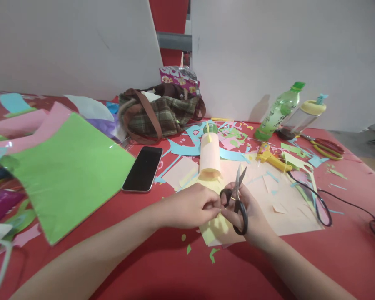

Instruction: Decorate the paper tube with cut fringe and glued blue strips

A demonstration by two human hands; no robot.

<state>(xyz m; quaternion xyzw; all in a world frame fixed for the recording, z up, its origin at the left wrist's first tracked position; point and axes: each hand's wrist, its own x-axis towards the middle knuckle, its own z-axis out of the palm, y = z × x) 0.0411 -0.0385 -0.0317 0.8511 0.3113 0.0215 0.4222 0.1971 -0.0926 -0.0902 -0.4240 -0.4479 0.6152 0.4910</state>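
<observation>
Yellow paper (214, 231) is pinched in our left hand (190, 206); our right hand (253, 216) grips black scissors (236, 189), blades open. Scraps (213, 253) litter the bench (346, 250), so cutting seems midway.

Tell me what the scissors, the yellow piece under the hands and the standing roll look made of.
Scissors: pale, glinting blades, likely steel; matte black loops, probably plastic. Yellow piece: thin, matte, cut edges, looks like paper. Roll: peach sheet curled into a tube, matte, paper or thin card.
</observation>
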